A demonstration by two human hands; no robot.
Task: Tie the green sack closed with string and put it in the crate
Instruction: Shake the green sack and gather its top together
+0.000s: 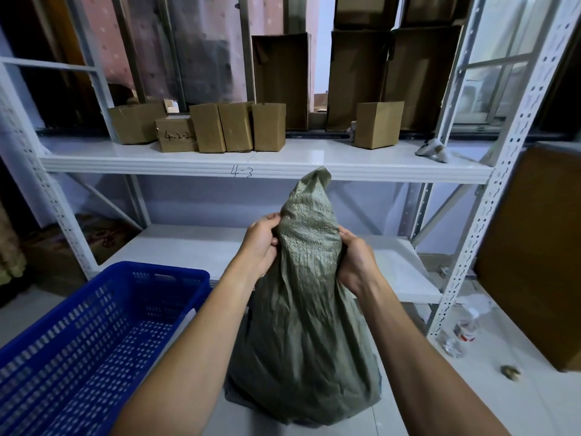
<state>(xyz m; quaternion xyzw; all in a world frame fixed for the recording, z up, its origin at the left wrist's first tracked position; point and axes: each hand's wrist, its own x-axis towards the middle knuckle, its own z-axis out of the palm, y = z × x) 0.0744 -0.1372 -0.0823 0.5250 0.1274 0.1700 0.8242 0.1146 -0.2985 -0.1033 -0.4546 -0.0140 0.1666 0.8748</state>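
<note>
— Two bare forearms reach in from the bottom edge, and between them a green sack (301,335) stands on the tiled floor (490,388). What are the hands doing?

— Both grip the sack's gathered neck (309,228). The left hand (261,243) pinches the cloth from the left, fingers curled into the folds. The right hand (358,262) clasps it from the right, a little lower.

— How does the sack lie?

— Upright, wide at the base and narrowing to the neck. Its tip rises past the hands to the front edge of a white metal shelf (188,158) that carries cardboard boxes (235,127). The long axis runs straight up through the grip.

— Is it tied?

— No string shows anywhere in view, on the neck or in either hand, so the mouth looks bunched, not bound. By that reading the tying is not yet done.

— And the crate?

— A blue plastic crate (176,273) sits on the floor just left of the sack, beside the left forearm, its long side running away toward the shelf. It is nearer the left arm, so the lift would likely carry the sack leftward over the crate's wall. One hand would probably have to pinch the neck while the other finds string.
</note>
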